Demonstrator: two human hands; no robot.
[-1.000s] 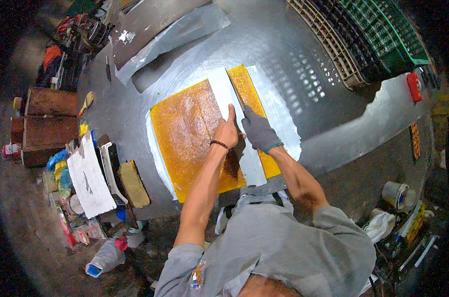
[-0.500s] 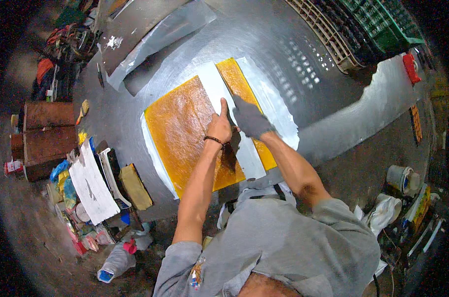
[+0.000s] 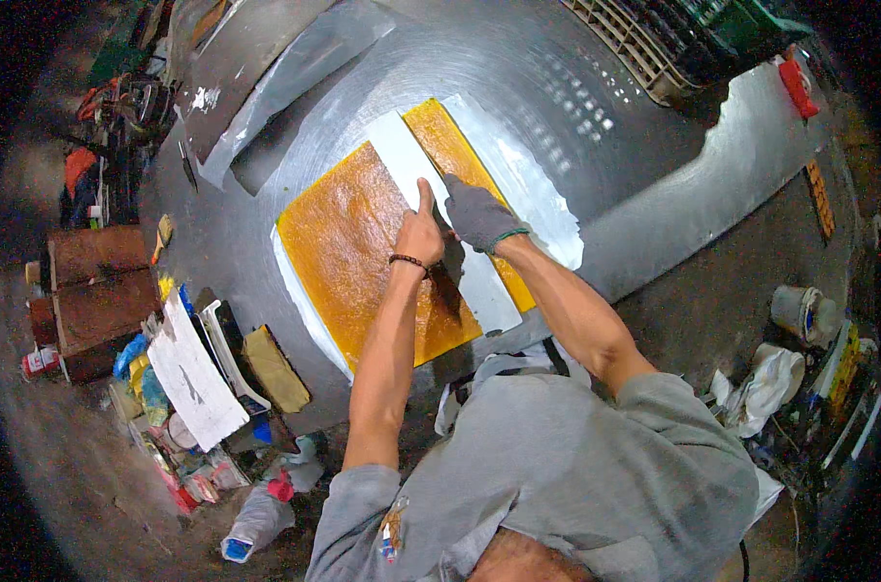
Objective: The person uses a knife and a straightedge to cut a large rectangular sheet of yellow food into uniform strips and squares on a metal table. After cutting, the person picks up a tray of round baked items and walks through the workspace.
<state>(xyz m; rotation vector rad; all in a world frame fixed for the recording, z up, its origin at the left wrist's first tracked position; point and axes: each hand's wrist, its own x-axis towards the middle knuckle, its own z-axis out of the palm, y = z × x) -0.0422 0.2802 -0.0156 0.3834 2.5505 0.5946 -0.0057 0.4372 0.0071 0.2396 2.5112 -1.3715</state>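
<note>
I see a dull grey metal desk with a brushed sheen. The orange sheet looks rough and grainy, matt. Across it lies a smooth white strip, faintly glossy. My right hand wears a grey knitted cloth glove; my left hand is bare.
</note>
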